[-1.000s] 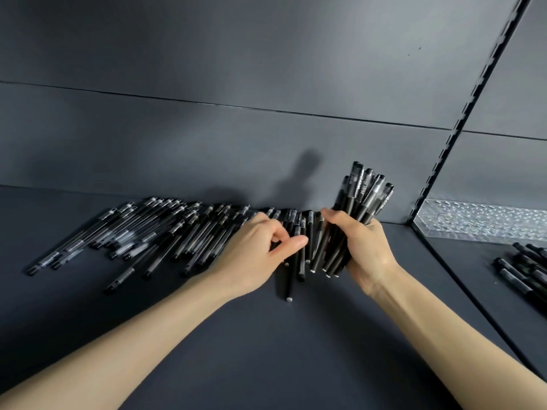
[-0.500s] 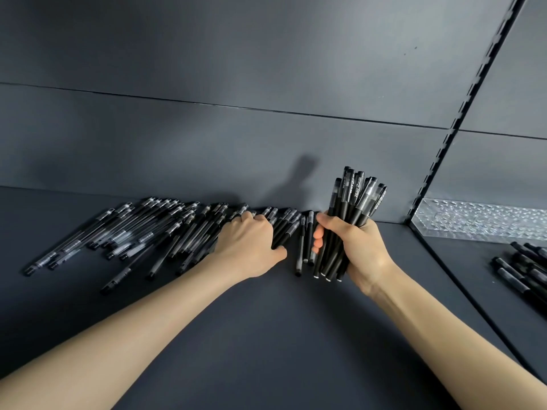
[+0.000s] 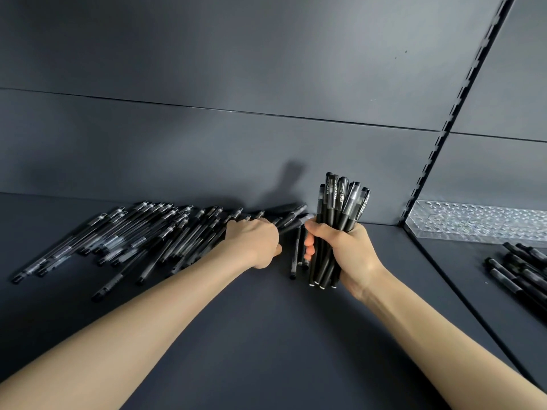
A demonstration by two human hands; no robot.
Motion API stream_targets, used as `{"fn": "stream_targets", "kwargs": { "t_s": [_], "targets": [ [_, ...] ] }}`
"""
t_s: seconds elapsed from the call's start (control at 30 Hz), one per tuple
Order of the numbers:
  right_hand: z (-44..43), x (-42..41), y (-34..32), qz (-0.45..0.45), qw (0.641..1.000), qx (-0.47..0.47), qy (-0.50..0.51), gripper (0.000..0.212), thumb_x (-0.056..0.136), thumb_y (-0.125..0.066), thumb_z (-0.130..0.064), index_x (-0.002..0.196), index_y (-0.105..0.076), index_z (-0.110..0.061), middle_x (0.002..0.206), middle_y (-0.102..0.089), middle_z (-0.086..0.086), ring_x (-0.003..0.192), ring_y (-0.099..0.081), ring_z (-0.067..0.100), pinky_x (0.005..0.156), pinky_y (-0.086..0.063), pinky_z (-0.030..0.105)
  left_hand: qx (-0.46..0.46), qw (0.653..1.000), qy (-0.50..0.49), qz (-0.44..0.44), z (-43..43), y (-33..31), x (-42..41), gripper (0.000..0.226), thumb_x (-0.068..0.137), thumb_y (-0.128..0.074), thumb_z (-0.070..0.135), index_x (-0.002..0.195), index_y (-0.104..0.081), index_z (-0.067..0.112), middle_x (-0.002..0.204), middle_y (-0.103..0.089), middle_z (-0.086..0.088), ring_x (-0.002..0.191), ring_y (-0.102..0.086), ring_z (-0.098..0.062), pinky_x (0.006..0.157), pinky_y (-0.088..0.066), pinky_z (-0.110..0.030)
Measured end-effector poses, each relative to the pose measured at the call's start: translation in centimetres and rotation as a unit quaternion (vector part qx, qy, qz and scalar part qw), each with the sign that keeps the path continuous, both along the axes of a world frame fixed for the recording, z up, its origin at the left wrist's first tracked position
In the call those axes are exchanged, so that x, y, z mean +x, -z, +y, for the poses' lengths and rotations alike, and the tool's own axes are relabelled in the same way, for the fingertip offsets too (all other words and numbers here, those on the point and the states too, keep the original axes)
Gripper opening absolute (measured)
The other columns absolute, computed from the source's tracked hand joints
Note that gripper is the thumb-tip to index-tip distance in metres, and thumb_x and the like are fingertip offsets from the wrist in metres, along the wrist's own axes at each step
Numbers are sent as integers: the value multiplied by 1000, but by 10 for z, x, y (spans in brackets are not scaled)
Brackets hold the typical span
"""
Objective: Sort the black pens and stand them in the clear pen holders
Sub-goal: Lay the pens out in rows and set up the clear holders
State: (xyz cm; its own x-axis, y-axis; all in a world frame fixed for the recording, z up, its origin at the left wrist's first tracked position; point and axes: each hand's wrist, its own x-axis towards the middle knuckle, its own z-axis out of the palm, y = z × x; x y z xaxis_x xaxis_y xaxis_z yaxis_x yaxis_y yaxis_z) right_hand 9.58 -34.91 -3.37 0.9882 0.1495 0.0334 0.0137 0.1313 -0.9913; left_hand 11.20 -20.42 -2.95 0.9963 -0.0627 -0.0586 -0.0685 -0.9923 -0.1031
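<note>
Meanwhile the loose pens [image 3: 154, 241], strewn along the back edge of the shelf surface [image 3: 266, 335] from its left side to the middle, lay much as they had a second earlier. The bundle of pens [image 3: 334, 232], held near the back right corner, had changed more: it had leaned off to the right and now stood almost upright, caps up. The right hand [image 3: 352, 255] had tightened, fingers wrapped round the barrels and thumb across the front. The left hand [image 3: 254, 244], whose thumb and fingers had been spread over the pile, was now curled, knuckles up. It seemed to grip at least one picked pen [image 3: 291, 218] that slanted up towards the bundle, its tip blurred. The fingers themselves were hidden behind the back of the hand.

By my judgement gathering was under way. Nothing yet stood in the clear pen holder [image 3: 473, 223], which sat past the right edge, at the back of the neighbouring surface, well apart from both hands.

The surface was flat, matte and dark grey. The holder was a low see-through block, probably plastic, dimpled with glinting holes. The loose pens were slim sticks, those to the left with transparent barrels, the nearer ones matte black. The bundle's caps looked glossy and carried white lettering.
</note>
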Motion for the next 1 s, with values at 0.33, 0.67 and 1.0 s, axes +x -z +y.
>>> {"fn": "stream_targets", "kwargs": {
  "t_s": [0.33, 0.67, 1.0],
  "targets": [
    [4, -3, -4, -8, 1000, 22, 3, 14, 84, -69, -17, 80, -61, -7, 63, -54, 4, 57, -51, 18, 61, -49, 31, -421, 906, 44, -18, 23, -23, -31, 31, 98, -40, 29, 74, -47, 11, 73, -57, -2, 65, -50, -17, 60, -40, -30],
    [11, -21, -20, -87, 994, 6, -61, 35, 81, -71, -29, 66, -54, -2, 64, -51, 17, 56, -50, 31, 55, -45, 33, -727, 658, 116, 158, 31, -7, -65, 24, 99, -44, 22, 113, -57, 8, 84, -64, -11, 73, -61, -21, 70, -53, -35],
    [20, -26, -33, -91, 996, 21, -14, 16, 85, -67, -15, 74, -67, -3, 69, -66, 19, 56, -59, 34, 51, -50, 36, -737, 659, 81, 128, 30, -8, -69, 19, 98, -45, 21, 109, -57, 12, 82, -68, -4, 80, -66, -16, 73, -58, -41]
  ]
}}
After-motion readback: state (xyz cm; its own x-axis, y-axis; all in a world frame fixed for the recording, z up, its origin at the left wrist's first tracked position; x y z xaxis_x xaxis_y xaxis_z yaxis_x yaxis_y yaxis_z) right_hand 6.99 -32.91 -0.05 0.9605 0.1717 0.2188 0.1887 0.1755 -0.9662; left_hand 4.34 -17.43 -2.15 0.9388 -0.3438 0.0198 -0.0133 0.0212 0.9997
